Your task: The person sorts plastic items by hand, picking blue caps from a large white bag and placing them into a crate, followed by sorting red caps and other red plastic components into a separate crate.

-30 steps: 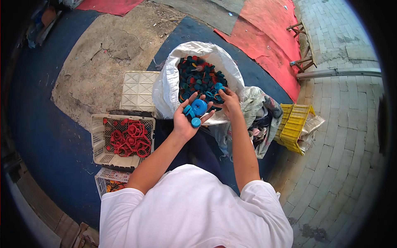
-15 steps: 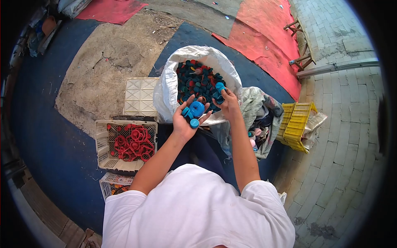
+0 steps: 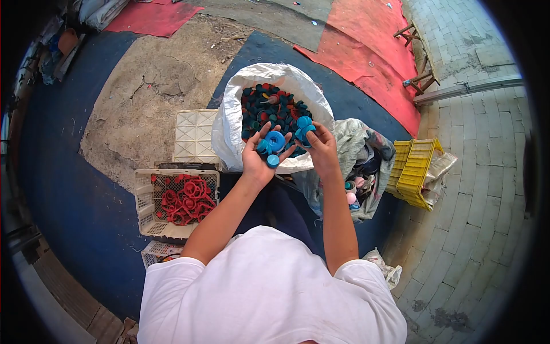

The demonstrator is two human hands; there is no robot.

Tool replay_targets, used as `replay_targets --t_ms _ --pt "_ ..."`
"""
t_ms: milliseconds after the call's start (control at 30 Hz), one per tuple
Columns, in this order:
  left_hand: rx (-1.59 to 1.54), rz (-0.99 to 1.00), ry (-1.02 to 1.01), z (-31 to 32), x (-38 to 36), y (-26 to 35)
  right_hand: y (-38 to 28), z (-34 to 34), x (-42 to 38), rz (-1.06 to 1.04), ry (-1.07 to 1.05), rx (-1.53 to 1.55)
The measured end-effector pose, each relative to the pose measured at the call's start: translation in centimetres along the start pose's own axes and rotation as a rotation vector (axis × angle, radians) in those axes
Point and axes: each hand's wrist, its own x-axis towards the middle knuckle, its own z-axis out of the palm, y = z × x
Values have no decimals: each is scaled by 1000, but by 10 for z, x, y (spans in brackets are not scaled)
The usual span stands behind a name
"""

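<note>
Over the near rim of a white woven sack [image 3: 230,123], both hands hold blue plastic caps. My left hand [image 3: 259,161] is palm up with fingers curled around several blue caps [image 3: 274,141], one of them larger and ring-like. Blue caps [image 3: 305,124] are pinched in the fingers of my right hand [image 3: 322,150], just right of the left hand. Inside the sack lies a heap of dark teal and red caps [image 3: 264,106]. The fingertips partly hide the heap.
Left of the sack are a crate [image 3: 141,200] of red plastic parts and a cream crate [image 3: 195,136]. To the right stand a bag [image 3: 349,135] of mixed items and yellow crates [image 3: 417,172]. A wooden stool [image 3: 421,77] lies farther back.
Both hands have shifted slightly right in the view, still holding blue caps. The caps in my left hand have turned a little, and the camera view has moved slightly.
</note>
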Motion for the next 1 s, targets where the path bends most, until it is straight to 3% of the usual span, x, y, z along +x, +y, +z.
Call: replay_targets --t_ms 433,533,633,1000 --pt "88 0 91 16 15 -6 -33 28 -3 -372 -148 -750" --pt "99 38 -21 8 26 -6 -34 54 -10 -350 -228 -828" --pt "13 -11 -105 13 24 -3 -18 52 -2 -542 -374 -1080" --pt "-69 34 -129 20 37 -6 -17 48 -1 -687 -260 -1005"
